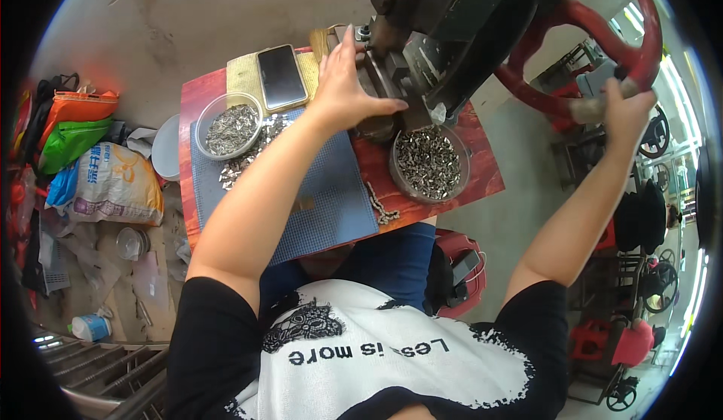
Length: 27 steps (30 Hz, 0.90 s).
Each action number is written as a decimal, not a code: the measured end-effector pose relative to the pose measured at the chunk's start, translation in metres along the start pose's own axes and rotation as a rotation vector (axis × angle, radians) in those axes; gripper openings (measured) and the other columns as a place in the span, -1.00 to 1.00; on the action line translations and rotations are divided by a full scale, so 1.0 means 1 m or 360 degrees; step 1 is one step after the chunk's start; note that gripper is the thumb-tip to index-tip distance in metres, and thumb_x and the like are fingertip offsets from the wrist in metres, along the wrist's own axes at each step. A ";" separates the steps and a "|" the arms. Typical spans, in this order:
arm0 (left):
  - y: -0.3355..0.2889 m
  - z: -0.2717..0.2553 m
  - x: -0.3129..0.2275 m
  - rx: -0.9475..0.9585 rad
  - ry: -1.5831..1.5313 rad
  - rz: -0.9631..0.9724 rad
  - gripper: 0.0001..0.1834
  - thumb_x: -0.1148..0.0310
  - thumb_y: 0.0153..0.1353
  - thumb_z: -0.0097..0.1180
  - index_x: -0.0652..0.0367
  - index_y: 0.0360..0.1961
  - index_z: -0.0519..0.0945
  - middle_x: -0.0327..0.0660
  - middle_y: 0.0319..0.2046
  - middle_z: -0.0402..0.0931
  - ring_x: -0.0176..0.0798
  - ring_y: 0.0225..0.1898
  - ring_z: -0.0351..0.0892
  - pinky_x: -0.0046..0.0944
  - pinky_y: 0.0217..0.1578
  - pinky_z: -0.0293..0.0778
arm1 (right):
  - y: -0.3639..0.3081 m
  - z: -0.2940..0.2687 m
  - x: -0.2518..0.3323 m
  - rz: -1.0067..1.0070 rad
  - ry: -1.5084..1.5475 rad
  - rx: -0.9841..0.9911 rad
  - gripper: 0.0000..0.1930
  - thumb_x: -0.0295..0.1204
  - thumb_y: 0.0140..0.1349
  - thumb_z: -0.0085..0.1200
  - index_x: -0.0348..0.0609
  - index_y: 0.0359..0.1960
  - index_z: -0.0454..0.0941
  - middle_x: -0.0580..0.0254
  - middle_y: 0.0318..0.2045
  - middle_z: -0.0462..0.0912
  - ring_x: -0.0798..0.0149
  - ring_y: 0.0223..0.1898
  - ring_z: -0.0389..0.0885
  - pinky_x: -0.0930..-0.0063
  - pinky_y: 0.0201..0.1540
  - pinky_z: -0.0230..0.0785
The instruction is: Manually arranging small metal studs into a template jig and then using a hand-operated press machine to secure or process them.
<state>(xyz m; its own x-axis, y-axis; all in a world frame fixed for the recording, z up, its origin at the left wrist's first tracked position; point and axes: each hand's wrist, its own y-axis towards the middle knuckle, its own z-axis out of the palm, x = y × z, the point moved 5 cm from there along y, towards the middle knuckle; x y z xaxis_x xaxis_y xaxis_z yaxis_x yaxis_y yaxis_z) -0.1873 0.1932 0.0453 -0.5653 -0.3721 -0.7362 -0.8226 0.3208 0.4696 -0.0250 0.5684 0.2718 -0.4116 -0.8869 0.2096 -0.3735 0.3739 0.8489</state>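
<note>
My left hand [350, 88] is at the working end of a dark hand press [444, 28], fingers apart and thumb stretched toward the tooling; whether a small part sits at its fingertips is hidden. My right hand [627, 115] grips the rim of the press's red handwheel [644, 66], close to a pale handle. Just below the tooling stands a clear round tub [395, 175] full of small metal pieces [429, 162]. Left of my forearm, another clear bowl [202, 149] holds thin silvery metal parts [232, 130], with more loose parts [241, 165] beside it.
A phone [282, 77] lies on a yellow cloth [239, 73] at the back of the red table [482, 168]. Under the parts spreads a blue textured mat [339, 194]. A short chain [382, 207] rests near the front edge. Bags and a printed sack [113, 186] crowd the left floor.
</note>
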 end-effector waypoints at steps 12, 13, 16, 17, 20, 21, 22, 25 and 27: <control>0.026 0.001 0.011 0.0163 0.0004 -0.0084 0.59 -0.14 -0.44 0.62 0.45 0.46 -0.12 0.27 0.34 0.22 0.15 0.44 0.14 0.07 0.47 -0.19 | -0.052 0.028 0.020 0.0365 0.1554 -0.0352 -0.75 -0.57 0.09 0.26 -0.36 -0.19 0.53 0.15 -0.56 0.61 0.31 -0.61 0.62 0.42 -0.49 0.53; 0.029 0.006 0.009 0.0186 -0.0037 -0.0069 0.60 -0.15 -0.45 0.61 0.45 0.47 -0.14 0.25 0.35 0.22 0.15 0.44 0.13 0.12 0.47 -0.23 | -0.080 0.044 0.021 0.0258 0.1556 -0.0619 -0.75 -0.57 0.08 0.24 -0.37 -0.21 0.51 0.15 -0.57 0.62 0.30 -0.62 0.63 0.42 -0.49 0.54; 0.021 0.000 0.018 0.0123 -0.0021 -0.0096 0.61 -0.17 -0.44 0.60 0.44 0.47 -0.16 0.21 0.34 0.24 0.14 0.43 0.15 0.20 0.46 -0.29 | -0.084 0.061 0.022 0.0214 0.1603 -0.0642 -0.74 -0.62 0.06 0.20 -0.41 -0.20 0.50 0.13 -0.54 0.63 0.27 -0.62 0.63 0.42 -0.49 0.52; 0.019 0.002 0.014 0.0095 -0.0036 -0.0090 0.61 -0.18 -0.43 0.59 0.44 0.47 -0.17 0.18 0.33 0.27 0.14 0.42 0.17 0.22 0.45 -0.30 | -0.075 0.053 0.019 0.0260 0.1554 -0.0438 -0.72 -0.66 0.04 0.18 -0.44 -0.17 0.50 0.10 -0.49 0.64 0.24 -0.61 0.62 0.42 -0.50 0.50; -0.009 0.004 -0.007 0.0069 0.0000 -0.0111 0.60 -0.17 -0.42 0.59 0.44 0.46 -0.18 0.14 0.29 0.30 0.11 0.38 0.21 0.19 0.44 -0.25 | -0.067 0.044 0.013 0.0344 0.1603 -0.0441 -0.74 -0.67 0.03 0.14 -0.42 -0.20 0.50 0.09 -0.48 0.65 0.25 -0.61 0.62 0.41 -0.51 0.52; -0.019 0.006 -0.020 0.0001 0.0073 -0.0105 0.59 -0.18 -0.41 0.59 0.44 0.46 -0.18 0.15 0.26 0.30 0.11 0.36 0.21 0.18 0.44 -0.24 | -0.066 0.042 0.010 0.0362 0.1649 -0.0467 -0.75 -0.66 0.03 0.14 -0.41 -0.20 0.50 0.09 -0.47 0.64 0.25 -0.61 0.62 0.41 -0.51 0.52; -0.030 0.004 -0.026 -0.0068 0.0129 -0.0118 0.59 -0.18 -0.40 0.59 0.45 0.46 -0.18 0.15 0.25 0.28 0.12 0.37 0.19 0.19 0.43 -0.24 | -0.069 0.046 0.015 0.0369 0.1669 -0.0460 -0.75 -0.66 0.03 0.14 -0.41 -0.20 0.50 0.09 -0.47 0.64 0.25 -0.61 0.62 0.41 -0.51 0.52; -0.046 0.002 -0.030 -0.0168 0.0217 -0.0102 0.57 -0.17 -0.37 0.58 0.46 0.45 -0.17 0.15 0.26 0.25 0.14 0.37 0.16 0.18 0.43 -0.23 | -0.077 0.053 0.026 0.0376 0.1692 -0.0482 -0.75 -0.66 0.03 0.15 -0.40 -0.21 0.48 0.09 -0.47 0.64 0.26 -0.62 0.61 0.41 -0.51 0.53; -0.047 0.002 -0.034 -0.0205 0.0270 -0.0088 0.56 -0.17 -0.36 0.58 0.46 0.45 -0.16 0.15 0.26 0.24 0.14 0.38 0.15 0.18 0.43 -0.22 | -0.086 0.061 0.020 0.0378 0.1714 -0.0561 -0.71 -0.67 0.03 0.14 -0.40 -0.17 0.46 0.09 -0.45 0.63 0.25 -0.62 0.62 0.40 -0.51 0.54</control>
<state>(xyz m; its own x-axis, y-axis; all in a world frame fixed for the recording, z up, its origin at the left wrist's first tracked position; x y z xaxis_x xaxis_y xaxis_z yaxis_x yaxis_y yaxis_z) -0.1293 0.1929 0.0478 -0.5125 -0.5307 -0.6750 -0.8474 0.1859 0.4973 -0.0516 0.5352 0.1734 0.5447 -0.6394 0.5427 -0.0594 0.6161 0.7854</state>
